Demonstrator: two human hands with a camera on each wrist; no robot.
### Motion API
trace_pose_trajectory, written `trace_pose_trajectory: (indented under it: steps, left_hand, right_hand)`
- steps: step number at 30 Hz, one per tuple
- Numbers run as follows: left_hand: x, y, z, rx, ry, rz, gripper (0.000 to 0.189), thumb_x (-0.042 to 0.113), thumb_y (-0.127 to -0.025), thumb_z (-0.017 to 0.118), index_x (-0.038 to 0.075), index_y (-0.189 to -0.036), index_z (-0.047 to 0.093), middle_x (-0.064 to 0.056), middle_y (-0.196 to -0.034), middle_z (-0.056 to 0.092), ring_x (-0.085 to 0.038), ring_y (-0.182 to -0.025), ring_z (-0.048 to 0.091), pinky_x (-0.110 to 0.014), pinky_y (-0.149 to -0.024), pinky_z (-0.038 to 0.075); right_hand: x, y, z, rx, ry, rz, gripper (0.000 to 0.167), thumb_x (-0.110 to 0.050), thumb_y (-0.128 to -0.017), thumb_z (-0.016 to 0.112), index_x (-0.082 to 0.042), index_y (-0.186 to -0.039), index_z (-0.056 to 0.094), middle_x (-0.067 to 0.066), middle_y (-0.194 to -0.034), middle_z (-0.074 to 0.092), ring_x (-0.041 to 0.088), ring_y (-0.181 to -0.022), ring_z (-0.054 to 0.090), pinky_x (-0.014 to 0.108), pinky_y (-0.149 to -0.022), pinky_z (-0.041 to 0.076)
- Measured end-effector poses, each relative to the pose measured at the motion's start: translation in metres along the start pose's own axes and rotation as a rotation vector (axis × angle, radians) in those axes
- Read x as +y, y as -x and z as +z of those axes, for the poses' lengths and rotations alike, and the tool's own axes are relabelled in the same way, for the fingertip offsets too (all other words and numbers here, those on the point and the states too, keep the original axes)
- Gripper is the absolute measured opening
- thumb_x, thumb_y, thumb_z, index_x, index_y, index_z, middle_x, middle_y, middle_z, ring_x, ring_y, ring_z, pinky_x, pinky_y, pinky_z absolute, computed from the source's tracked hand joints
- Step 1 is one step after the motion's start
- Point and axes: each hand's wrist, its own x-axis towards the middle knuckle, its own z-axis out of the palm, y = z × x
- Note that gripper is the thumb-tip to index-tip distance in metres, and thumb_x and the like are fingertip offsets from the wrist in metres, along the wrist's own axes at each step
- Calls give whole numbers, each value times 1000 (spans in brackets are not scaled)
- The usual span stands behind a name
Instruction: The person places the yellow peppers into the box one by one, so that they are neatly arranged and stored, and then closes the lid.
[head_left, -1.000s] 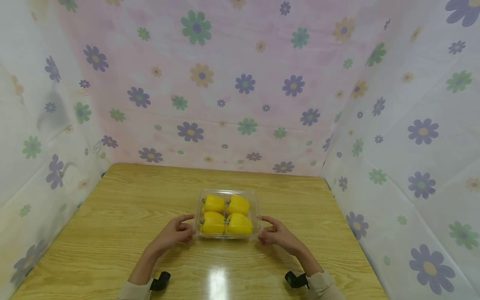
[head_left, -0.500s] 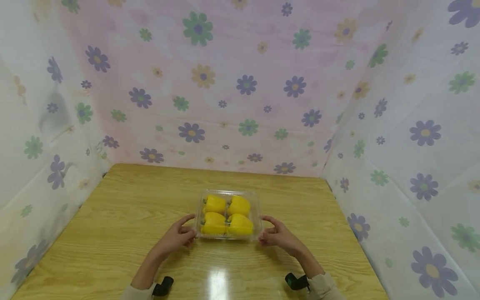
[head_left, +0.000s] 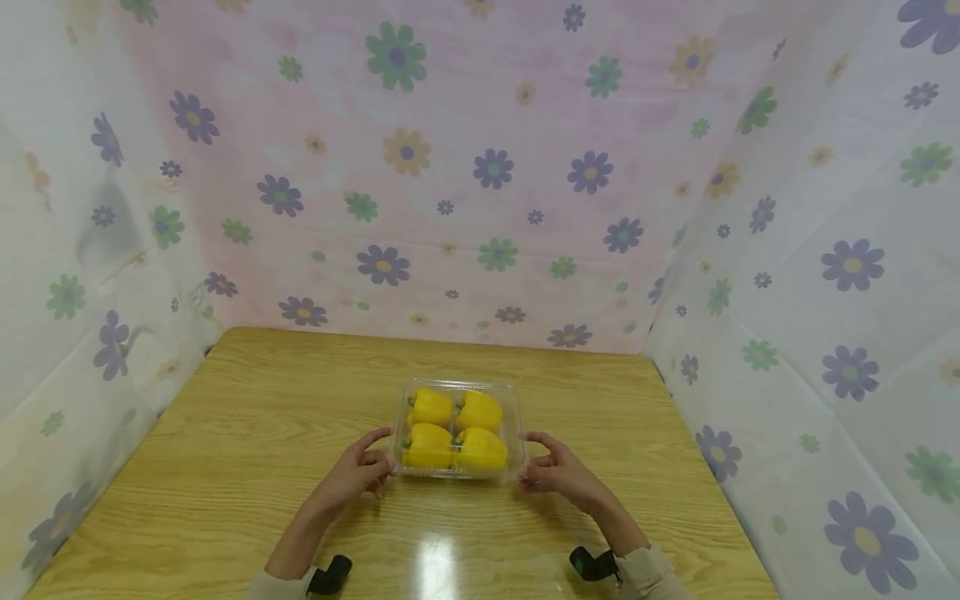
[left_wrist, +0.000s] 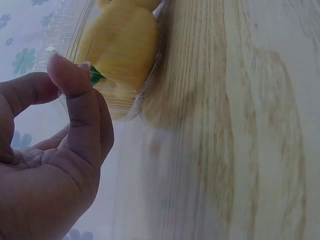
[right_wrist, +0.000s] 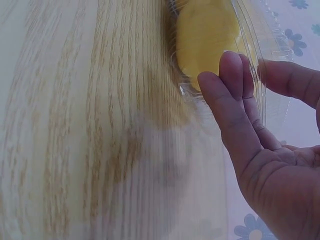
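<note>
A clear plastic clamshell box (head_left: 513,408) rests on the table in the middle of the head view. Several yellow bell peppers (head_left: 480,450) with green stems sit inside it in two rows. At the box's left side, my left hand (head_left: 352,475) pinches the rim between thumb and fingers. My right hand (head_left: 562,475) pinches the opposite side the same way. In the left wrist view a pepper (left_wrist: 125,45) and its stem show through the plastic beside the fingers. The right wrist view has another pepper (right_wrist: 207,37) behind the clear wall, close to the fingertips.
The wood-grain table (head_left: 300,375) stretches around the box on all sides. Flower-patterned sheets (head_left: 442,167) stand at its back, left and right edges. A black wrist device (head_left: 330,575) is by the left sleeve, and a similar device (head_left: 591,562) by the right.
My left hand has shifted slightly to the right and its fingers have resettled on the box's side. The box and my right hand stay practically in place.
</note>
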Motion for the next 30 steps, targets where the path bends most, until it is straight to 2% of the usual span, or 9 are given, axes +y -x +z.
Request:
trace_pose_trajectory:
  steps: [7,14,19,25,30]
  left_hand:
    - [-2,-1,1,25,18,-23,66,5,-104,53,-5,-158,17,-9,-87,61,-14,-68,55,-28,-62,56]
    - [-4,-5,0,55,30,-30,64,3,-102,53,-6,-157,20,-7,-87,59,-13,-65,53,-29,-63,55]
    - [-5,-5,-1,47,33,-32,65,5,-104,53,-5,-158,19,-8,-89,61,-12,-66,53,-28,-63,54]
    - [-3,-2,-2,17,-38,-6,66,8,-105,54,-6,-158,18,-15,-93,64,-12,-65,50,-26,-59,50]
    - [2,-2,-2,23,-97,-15,66,11,-106,55,-7,-158,20,-19,-92,65,-14,-64,49,-27,-57,47]
  right_hand:
    - [-2,1,3,12,-15,-1,70,-4,-101,61,8,-156,20,14,-95,72,31,-94,72,51,-90,58]
    - [-4,-1,4,19,-6,-12,68,-3,-100,61,8,-155,21,17,-95,72,33,-93,73,51,-89,59]
    - [-1,-3,5,53,-17,-5,68,-5,-100,63,6,-155,26,22,-98,73,32,-94,73,48,-89,59]
    - [2,-2,5,56,-38,-5,70,-5,-100,62,4,-158,23,23,-101,73,30,-97,73,45,-91,59]
    - [2,2,4,35,-11,-5,70,-12,-104,57,3,-160,17,26,-109,70,37,-106,69,47,-94,57]
